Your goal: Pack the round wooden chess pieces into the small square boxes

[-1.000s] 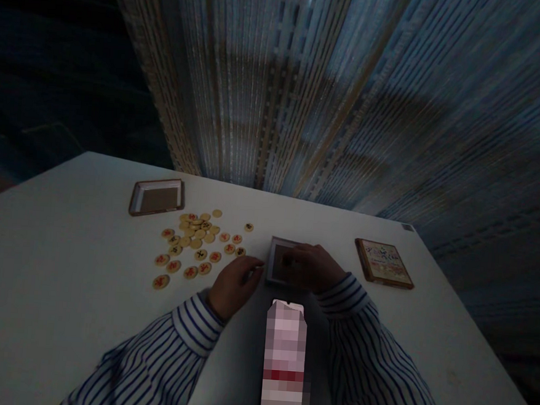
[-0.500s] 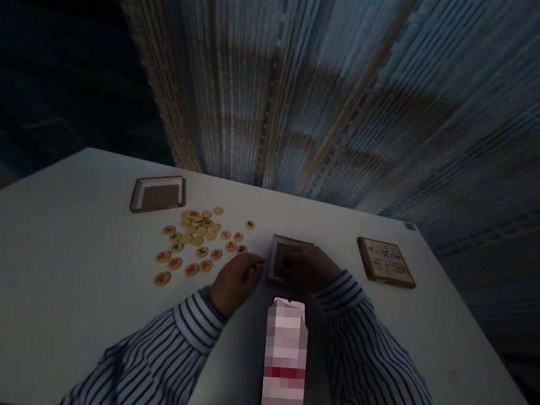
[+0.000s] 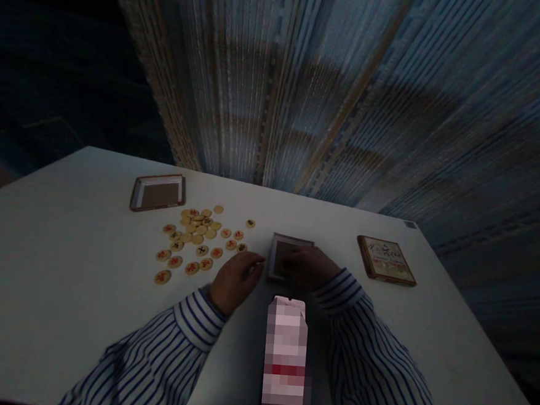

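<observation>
Loosely curled, my left hand rests just left of a small open box, its fingertips close to the box's left edge. Whether anything is between them is too dark to see. My right hand reaches over the right part of the box from the right, fingers bent down into it. Its fingertips, and anything they hold, are hidden. To the left lie several round xiangqi pieces, some with red or black characters up and some blank side up. A few are piled on one another.
A shallow brown tray-like lid lies at the back left. On the right is a closed box with a printed cover. A lit phone lies between my forearms on the white table. A string curtain hangs behind.
Both hands hold nearly the same pose and place. The whole scene sits very slightly higher in view; the pieces and boxes have not visibly moved on the table.
</observation>
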Available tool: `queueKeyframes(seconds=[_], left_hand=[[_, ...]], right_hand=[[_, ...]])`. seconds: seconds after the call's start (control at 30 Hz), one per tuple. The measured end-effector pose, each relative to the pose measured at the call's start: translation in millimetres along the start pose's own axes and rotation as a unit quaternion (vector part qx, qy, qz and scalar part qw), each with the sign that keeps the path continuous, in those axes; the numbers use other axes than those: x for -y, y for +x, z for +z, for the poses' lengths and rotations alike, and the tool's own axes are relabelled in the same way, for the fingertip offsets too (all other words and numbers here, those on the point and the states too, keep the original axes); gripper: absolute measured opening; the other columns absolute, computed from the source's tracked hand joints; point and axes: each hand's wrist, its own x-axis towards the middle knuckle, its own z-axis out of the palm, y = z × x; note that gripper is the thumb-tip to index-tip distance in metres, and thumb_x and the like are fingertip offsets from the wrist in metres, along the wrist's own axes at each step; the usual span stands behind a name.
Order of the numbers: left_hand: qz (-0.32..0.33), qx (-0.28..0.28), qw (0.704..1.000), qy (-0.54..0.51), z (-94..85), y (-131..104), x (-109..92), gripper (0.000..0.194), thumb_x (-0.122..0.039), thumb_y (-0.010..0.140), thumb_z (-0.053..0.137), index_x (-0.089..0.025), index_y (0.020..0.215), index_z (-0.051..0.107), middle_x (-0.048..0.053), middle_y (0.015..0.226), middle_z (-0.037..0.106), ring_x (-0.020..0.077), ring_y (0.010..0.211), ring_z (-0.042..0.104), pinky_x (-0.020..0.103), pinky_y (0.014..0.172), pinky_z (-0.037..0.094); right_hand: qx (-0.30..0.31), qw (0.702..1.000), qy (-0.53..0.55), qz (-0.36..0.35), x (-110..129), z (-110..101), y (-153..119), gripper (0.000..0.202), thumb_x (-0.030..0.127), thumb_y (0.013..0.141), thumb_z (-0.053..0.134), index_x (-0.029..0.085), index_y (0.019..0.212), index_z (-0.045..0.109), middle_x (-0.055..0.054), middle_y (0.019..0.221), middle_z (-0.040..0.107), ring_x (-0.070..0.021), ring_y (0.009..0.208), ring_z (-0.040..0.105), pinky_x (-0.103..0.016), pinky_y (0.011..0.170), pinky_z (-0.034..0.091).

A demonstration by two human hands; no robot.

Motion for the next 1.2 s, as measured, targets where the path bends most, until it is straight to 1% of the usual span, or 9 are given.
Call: queueKeyframes(seconds=[0.2, 0.57, 0.7, 0.87, 1.07, 1.2], left_hand=[[0.001, 0.003, 1.000, 0.001, -0.9, -0.3, -0.2, 0.018, -0.022, 0.082, 0.046, -0.015, 0.089, 0.062, 0.007, 0.083, 0.067, 0.0167, 0.078, 0.061, 0.030, 0.072, 0.050], [0.002, -0.009, 1.000, -0.002, -0.6, -0.5, 1.1, 0.017, -0.021, 0.082, 0.047, -0.017, 0.088, 0.062, 0.006, 0.082, 0.067, 0.0164, 0.078, 0.061, 0.029, 0.072, 0.050], [0.000, -0.002, 1.000, -0.005, -1.7, -0.7, 0.4, 0.017, -0.021, 0.082, 0.047, -0.017, 0.089, 0.062, 0.006, 0.082, 0.067, 0.0162, 0.077, 0.061, 0.029, 0.071, 0.050], [-0.005, 0.002, 1.000, -0.008, -2.4, -0.2, -0.5, 0.017, -0.021, 0.082, 0.047, -0.016, 0.088, 0.062, 0.006, 0.081, 0.067, 0.0165, 0.076, 0.061, 0.030, 0.071, 0.050], [-0.006, 0.003, 1.000, -0.011, -1.2, -1.3, 2.0, 0.017, -0.021, 0.081, 0.047, -0.018, 0.089, 0.062, 0.006, 0.084, 0.067, 0.0168, 0.079, 0.061, 0.031, 0.073, 0.050], [0.000, 0.001, 1.000, -0.011, -0.6, -2.0, 2.9, 0.018, -0.021, 0.081, 0.047, -0.018, 0.089, 0.062, 0.006, 0.084, 0.067, 0.0168, 0.079, 0.061, 0.031, 0.073, 0.050]], right_hand=[[0.013, 1.000, 0.004, 0.007, 1.6, -2.0, -0.3, 0.015, 0.025, 0.077, 0.054, 0.020, 0.075, 0.067, -0.002, 0.077, 0.065, -0.0119, 0.068, 0.055, -0.022, 0.058, 0.032], [0.019, 1.000, 0.002, 0.011, 4.0, -4.0, -1.2, 0.014, 0.025, 0.077, 0.053, 0.021, 0.076, 0.067, -0.002, 0.079, 0.065, -0.0131, 0.072, 0.056, -0.022, 0.057, 0.032], [0.030, 0.999, 0.003, 0.015, 6.4, -5.9, -0.8, 0.015, 0.024, 0.078, 0.052, 0.021, 0.076, 0.066, -0.002, 0.080, 0.065, -0.0133, 0.074, 0.056, -0.023, 0.060, 0.033], [0.027, 0.999, 0.000, 0.023, 7.1, -5.1, -0.6, 0.013, 0.026, 0.077, 0.054, 0.022, 0.077, 0.067, -0.002, 0.083, 0.066, -0.0140, 0.076, 0.057, -0.024, 0.062, 0.034], [0.038, 0.999, 0.008, 0.013, 6.5, -3.6, -0.6, 0.014, 0.025, 0.078, 0.053, 0.022, 0.076, 0.067, -0.001, 0.082, 0.066, -0.0135, 0.075, 0.058, -0.023, 0.061, 0.034], [0.051, 0.999, 0.007, 0.011, 4.6, -3.0, -1.0, 0.013, 0.027, 0.077, 0.055, 0.024, 0.079, 0.068, -0.001, 0.085, 0.067, -0.0147, 0.080, 0.058, -0.024, 0.063, 0.034]])
